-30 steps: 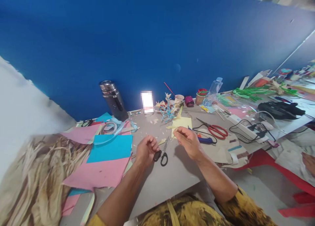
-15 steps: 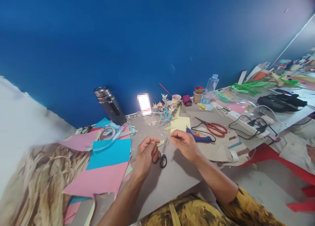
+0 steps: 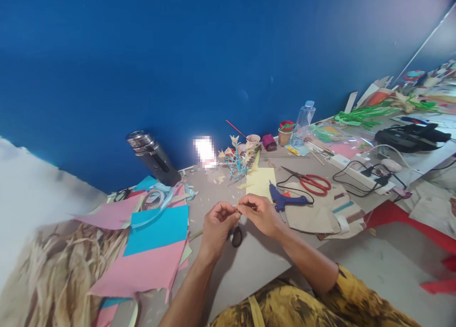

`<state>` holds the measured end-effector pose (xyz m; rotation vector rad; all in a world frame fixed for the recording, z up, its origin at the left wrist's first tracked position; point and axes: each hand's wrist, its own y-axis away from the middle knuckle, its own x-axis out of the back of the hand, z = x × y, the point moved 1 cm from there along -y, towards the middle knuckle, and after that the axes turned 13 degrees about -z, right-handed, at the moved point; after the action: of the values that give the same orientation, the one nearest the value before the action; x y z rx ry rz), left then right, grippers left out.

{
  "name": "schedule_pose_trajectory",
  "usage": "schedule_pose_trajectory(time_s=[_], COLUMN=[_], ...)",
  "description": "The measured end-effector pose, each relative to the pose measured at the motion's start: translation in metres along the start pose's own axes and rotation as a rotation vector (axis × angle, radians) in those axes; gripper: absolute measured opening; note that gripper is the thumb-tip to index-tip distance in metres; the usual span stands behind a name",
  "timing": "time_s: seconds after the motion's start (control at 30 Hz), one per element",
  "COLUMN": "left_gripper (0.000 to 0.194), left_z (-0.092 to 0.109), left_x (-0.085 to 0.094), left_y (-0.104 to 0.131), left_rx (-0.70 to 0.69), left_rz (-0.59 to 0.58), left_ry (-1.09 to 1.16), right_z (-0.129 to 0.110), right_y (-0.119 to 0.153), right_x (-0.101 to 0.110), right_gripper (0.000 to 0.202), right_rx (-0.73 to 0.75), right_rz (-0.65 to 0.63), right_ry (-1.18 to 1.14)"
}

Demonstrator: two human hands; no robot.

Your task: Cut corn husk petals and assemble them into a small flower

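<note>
My left hand [image 3: 218, 226] and my right hand [image 3: 260, 216] meet fingertip to fingertip over the middle of the table. Both are closed in a pinch around something small and pale, mostly hidden by the fingers. Just below them, on the table, lies a pair of scissors, of which the black handle loop [image 3: 236, 237] shows. Beyond my hands a yellow paper sheet [image 3: 261, 178] lies flat. To the right of my right hand is a blue glue gun [image 3: 290, 201]. Pale flowers on blue stems [image 3: 238, 163] stand farther back.
Large red-handled scissors [image 3: 315, 184] and a power strip [image 3: 359, 175] with cables lie to the right. Blue paper [image 3: 160, 227], pink paper [image 3: 142, 270] and dried husks [image 3: 67, 270] cover the left. A dark flask [image 3: 153, 158] leans by the blue wall; a plastic bottle [image 3: 304, 122] stands behind.
My hands have come together, so their fingertips now meet. The pale strip seen between them earlier is mostly covered, and so are the scissors' blades. The view has shifted slightly.
</note>
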<state>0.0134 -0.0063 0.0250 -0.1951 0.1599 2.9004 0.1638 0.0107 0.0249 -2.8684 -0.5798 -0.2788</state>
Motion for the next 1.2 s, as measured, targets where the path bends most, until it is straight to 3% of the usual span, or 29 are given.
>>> schedule_pose_trajectory(time_s=[0.27, 0.53, 0.77, 1.07, 1.2], left_gripper=[0.034, 0.022, 0.023, 0.036, 0.036], left_z=[-0.030, -0.039, -0.035, -0.002, 0.004], left_x=[0.017, 0.027, 0.023, 0.016, 0.020], left_y=[-0.015, -0.017, -0.016, -0.011, -0.017], left_rx=[0.069, -0.001, -0.001, 0.040, 0.033], left_rz=[0.138, 0.181, 0.110, 0.024, 0.057], left_ry=[0.140, 0.197, 0.288, 0.334, 0.283], right_z=[0.019, 0.037, 0.054, 0.061, 0.059], right_y=[0.007, 0.049, 0.076, 0.074, 0.074], right_x=[0.000, -0.009, -0.019, -0.025, -0.023], right_gripper=[0.029, 0.015, 0.016, 0.014, 0.014], right_rx=[-0.066, -0.048, 0.059, 0.084, 0.077], right_rz=[-0.012, -0.096, -0.207, -0.241, -0.249], right_ry=[0.027, 0.256, 0.451, 0.563, 0.541])
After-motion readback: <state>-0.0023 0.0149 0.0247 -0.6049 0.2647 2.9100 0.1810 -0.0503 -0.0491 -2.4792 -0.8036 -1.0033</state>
